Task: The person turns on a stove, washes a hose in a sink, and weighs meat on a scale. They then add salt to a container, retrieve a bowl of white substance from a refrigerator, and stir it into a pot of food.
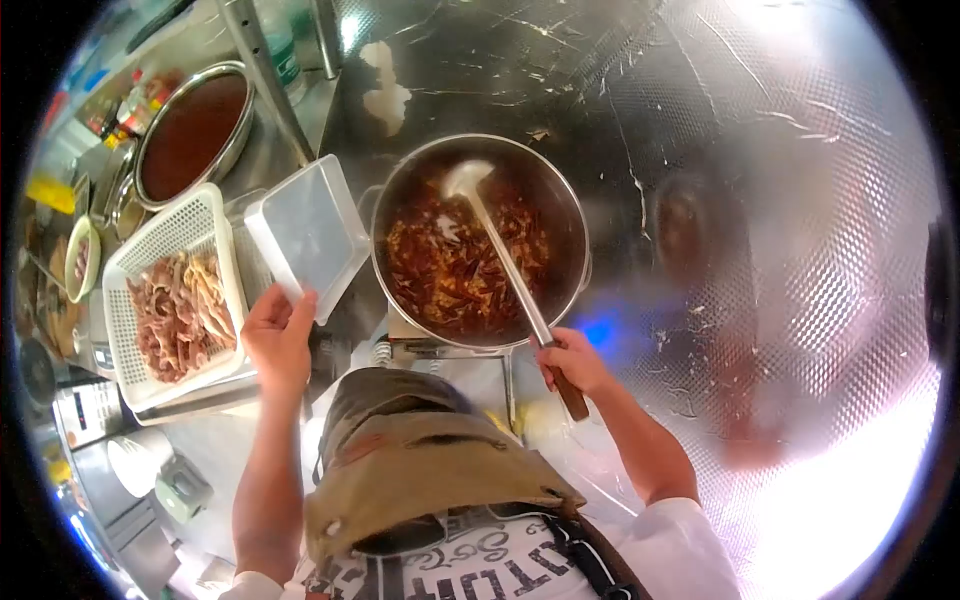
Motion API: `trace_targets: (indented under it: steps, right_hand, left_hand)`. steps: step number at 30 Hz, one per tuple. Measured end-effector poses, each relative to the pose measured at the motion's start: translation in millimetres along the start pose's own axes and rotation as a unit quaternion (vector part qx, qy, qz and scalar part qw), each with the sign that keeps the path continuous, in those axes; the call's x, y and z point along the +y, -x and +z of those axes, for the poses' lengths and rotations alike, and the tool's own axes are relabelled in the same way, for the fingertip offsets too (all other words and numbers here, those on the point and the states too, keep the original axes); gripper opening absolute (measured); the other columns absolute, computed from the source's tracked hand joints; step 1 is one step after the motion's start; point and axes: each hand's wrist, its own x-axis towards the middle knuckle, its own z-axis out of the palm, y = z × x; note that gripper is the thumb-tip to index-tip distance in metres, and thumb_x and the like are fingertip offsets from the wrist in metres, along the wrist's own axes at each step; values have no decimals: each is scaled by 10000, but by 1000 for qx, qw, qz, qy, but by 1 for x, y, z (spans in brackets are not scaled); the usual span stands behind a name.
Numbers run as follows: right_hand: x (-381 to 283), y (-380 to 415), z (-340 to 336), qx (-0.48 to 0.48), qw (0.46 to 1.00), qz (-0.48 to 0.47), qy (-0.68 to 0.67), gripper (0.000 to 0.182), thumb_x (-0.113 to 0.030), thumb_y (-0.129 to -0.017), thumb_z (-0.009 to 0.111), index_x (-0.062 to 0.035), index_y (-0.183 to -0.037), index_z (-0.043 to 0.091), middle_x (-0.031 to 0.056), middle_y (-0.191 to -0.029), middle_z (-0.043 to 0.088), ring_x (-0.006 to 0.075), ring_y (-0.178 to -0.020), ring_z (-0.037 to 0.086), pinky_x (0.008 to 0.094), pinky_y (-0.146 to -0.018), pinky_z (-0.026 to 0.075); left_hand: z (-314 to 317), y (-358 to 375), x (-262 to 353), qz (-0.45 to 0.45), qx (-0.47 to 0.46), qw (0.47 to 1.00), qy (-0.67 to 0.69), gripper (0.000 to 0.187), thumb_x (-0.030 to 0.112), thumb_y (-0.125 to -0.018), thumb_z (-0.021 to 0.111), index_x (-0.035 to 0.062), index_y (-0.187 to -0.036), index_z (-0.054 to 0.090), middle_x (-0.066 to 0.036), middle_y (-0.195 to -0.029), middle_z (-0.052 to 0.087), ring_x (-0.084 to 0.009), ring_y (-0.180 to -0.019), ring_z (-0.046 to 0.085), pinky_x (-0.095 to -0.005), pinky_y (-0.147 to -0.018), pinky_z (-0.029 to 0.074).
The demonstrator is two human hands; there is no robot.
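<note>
My left hand grips the near edge of a translucent plastic container, which is tilted beside the pot's left side. In my right hand is the brown handle of a long metal ladle. The ladle's head rests in a large steel pot, over a dark red mixture with chunky bits. A white perforated basket of brownish-pink meat pieces sits left of my left hand.
A steel bowl of dark red liquid stands behind the basket. A metal post rises at the upper left. A small green bowl is at the far left. Textured metal surface lies right of the pot.
</note>
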Motion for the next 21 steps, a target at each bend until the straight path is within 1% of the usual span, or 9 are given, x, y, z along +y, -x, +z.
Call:
trace_targets:
  steps: [8,11,13,14,15,16,17,18,21]
  right_hand:
    - [-7,-82,-40,-33,998,43,29,247,-114,-817,568,56,-994,542,85,-597,549,164,-457,529,306,-403,453]
    - [-14,-103,-49,-38,995,70,58,220,-124,-824,560,41,-968,542,98,-642,567,164,-490,540,308,-419,459]
    - [-22,-116,-56,-24,987,109,119,174,-125,-834,551,17,-934,537,107,-702,584,153,-527,541,308,-425,456]
    - [-34,-115,-51,-8,979,104,176,189,-166,-854,532,20,-888,536,164,-749,612,229,-599,594,369,-494,489]
    - [-45,-113,-46,29,936,77,342,214,-180,-855,523,24,-917,534,184,-774,616,244,-616,612,382,-507,501]
    - [-54,-111,-41,63,864,47,498,241,-194,-856,515,29,-947,532,203,-800,621,259,-633,629,395,-520,513]
    - [-57,-110,-38,95,765,17,637,270,-207,-857,506,33,-977,531,223,-825,625,274,-651,646,409,-533,525]
    - [-51,-114,-50,77,657,-23,749,272,-245,-885,491,15,-962,504,223,-807,629,300,-691,659,411,-557,534]
    - [-67,-101,-57,85,554,-99,822,268,-283,-907,486,-14,-909,481,156,-759,641,290,-671,659,391,-561,541]
  left_hand:
    - [-23,34,9,-95,39,992,79,215,10,-818,642,-46,-1023,607,-9,-798,616,-36,-685,525,-168,-593,402]
    - [-28,44,1,-72,34,994,78,259,134,-826,655,-9,-1040,624,1,-801,619,-54,-674,529,-185,-583,425]
    - [-30,47,0,-84,41,990,105,260,33,-815,642,-43,-1061,602,-32,-853,634,-64,-710,555,-191,-620,445]
    - [-31,49,0,-89,44,988,118,269,-17,-810,636,-60,-1071,590,-49,-879,641,-68,-728,568,-195,-639,455]
    - [-33,49,-1,-84,40,989,115,277,-23,-807,635,-61,-1077,587,-55,-889,643,-75,-740,574,-201,-649,462]
    - [-35,51,-2,-79,35,990,111,285,-29,-803,635,-62,-1083,585,-62,-899,644,-81,-753,580,-208,-659,470]
    - [-38,52,-2,-74,28,991,108,294,-36,-800,635,-62,-1088,582,-68,-909,645,-87,-765,586,-214,-670,477]
    - [-40,52,-3,-76,34,990,111,303,-39,-797,637,-61,-1094,579,-75,-922,646,-93,-783,591,-218,-680,480]
    - [-50,52,-7,-83,60,986,129,330,-46,-788,641,-59,-1110,571,-97,-962,647,-114,-829,604,-229,-704,489]
